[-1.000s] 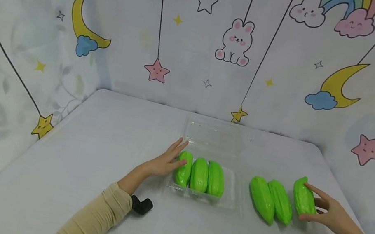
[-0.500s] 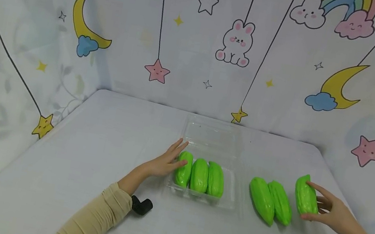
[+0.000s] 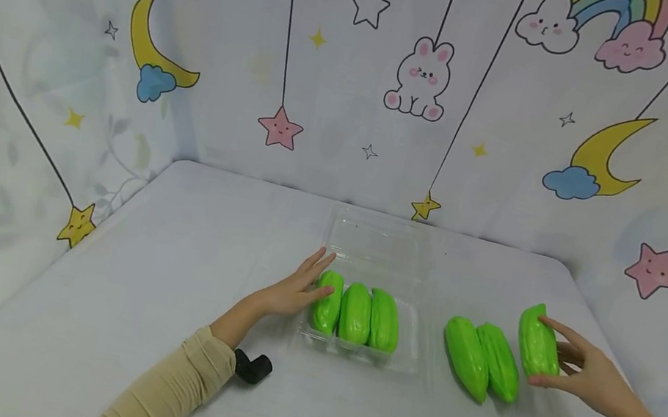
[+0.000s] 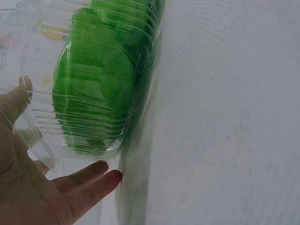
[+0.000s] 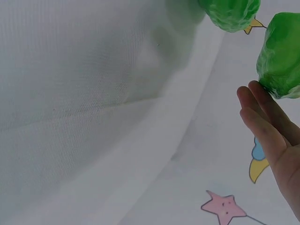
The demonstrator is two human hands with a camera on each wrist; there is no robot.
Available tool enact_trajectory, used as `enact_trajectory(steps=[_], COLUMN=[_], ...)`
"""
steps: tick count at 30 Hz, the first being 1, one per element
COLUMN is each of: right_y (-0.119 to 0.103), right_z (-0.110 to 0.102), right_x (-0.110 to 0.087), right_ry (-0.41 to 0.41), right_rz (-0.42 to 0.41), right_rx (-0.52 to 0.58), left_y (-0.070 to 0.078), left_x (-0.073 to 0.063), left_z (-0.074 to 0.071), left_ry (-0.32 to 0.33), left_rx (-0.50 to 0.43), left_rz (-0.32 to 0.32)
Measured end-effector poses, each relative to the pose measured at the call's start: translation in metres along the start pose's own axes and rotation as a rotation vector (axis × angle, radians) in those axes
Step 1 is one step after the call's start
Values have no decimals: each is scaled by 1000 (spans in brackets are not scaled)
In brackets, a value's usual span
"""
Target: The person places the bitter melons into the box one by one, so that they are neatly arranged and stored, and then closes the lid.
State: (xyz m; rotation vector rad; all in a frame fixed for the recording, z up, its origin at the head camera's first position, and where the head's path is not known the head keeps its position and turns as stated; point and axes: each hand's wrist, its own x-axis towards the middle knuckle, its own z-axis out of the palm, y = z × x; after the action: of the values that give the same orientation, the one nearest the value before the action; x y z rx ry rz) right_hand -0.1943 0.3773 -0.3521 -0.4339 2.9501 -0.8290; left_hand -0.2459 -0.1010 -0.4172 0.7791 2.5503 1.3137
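**At the table's right side, one fruit held up**

In the right hand, pinched between thumb and fingers: that fruit, apparently clear of the surface. Just to the left, a loose pair, slanted and touching each other. Further left, in the clear box, a trio in a row, with bare space at the right end. Behind, folded back flat, the lid. At the box's left wall, the left hand, fingers extended and spread, not clenched; firmness of contact impossible to tell.

Step in hand, seemingly: bringing a fruit over to the box. Next, probably called for: passing above the pair without a knock, lining up lengthwise with the trio, lowering into the space, only then loosening the pinch.
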Motion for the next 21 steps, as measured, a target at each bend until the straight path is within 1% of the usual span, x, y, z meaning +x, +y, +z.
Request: enact_trajectory(steps=[3, 11, 14, 21], right_y=[-3, -11, -14, -27], right_z=[0, 4, 6, 9], right_x=[0, 3, 5, 7], right_ry=[-3, 30, 29, 34], right_rz=[-3, -23, -31, -77], right_rx=[-2, -28, -14, 6], left_y=[-1, -1, 0, -2], left_x=[1, 1, 1, 1], left_z=[0, 0, 0, 0], left_ry=[2, -1, -3, 4], left_rx=[0, -3, -6, 9], left_rz=[5, -1, -9, 8])
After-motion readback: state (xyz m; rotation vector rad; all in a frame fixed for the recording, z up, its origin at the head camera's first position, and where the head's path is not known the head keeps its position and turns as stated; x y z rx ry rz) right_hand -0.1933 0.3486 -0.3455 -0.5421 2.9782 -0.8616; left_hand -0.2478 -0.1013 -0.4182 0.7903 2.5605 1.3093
